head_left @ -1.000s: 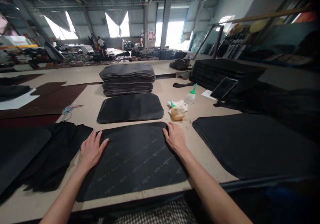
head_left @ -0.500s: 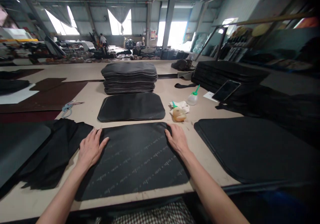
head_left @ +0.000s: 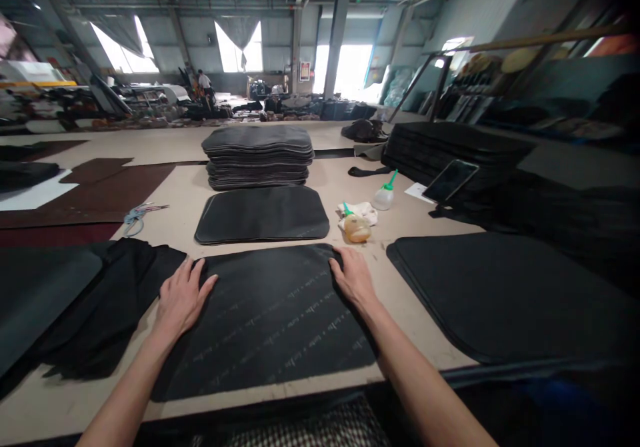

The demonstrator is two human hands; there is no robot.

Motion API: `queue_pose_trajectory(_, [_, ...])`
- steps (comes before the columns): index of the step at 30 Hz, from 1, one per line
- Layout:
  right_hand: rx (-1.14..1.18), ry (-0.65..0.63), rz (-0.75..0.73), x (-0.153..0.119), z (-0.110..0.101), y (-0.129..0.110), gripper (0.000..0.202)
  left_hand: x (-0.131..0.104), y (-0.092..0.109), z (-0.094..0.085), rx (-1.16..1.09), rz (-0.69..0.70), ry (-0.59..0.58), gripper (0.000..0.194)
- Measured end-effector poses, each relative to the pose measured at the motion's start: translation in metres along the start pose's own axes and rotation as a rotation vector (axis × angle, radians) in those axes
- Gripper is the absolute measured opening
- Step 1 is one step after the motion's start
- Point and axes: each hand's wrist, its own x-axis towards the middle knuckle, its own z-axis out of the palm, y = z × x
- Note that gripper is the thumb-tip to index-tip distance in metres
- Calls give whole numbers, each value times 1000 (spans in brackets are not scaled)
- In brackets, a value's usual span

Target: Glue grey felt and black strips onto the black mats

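A black sheet (head_left: 273,320) with rounded corners and pale slanting print lies flat on the table in front of me. Along its far left edge rests my left hand (head_left: 184,294), palm down, thumb apart from the fingers. My right hand (head_left: 355,277) lies over the far right corner, fingers stretched and thumb on the sheet. Both hands touch the sheet without gripping it. Just beyond it is a low pile of smaller black panels (head_left: 263,214), and behind that a taller stack of dark panels (head_left: 257,157).
Right of the middle stand a bottle of amber liquid (head_left: 357,228), a white cloth (head_left: 367,212) and a green-tipped bottle (head_left: 384,197). Large black panels (head_left: 500,294) lie at right, near a phone (head_left: 451,182). Black fabric (head_left: 115,307) and scissors (head_left: 136,218) are at left.
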Motion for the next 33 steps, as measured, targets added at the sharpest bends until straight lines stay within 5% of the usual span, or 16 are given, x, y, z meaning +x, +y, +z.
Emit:
queue_pose_trajectory(15, [67,18,53,1,-1,0,33,-1,4,-5,25,-17,-12,62])
queue_pose_trajectory(33, [466,27,223,5,-10,-4,47,-1,4,-6,-29,-48,-17,65])
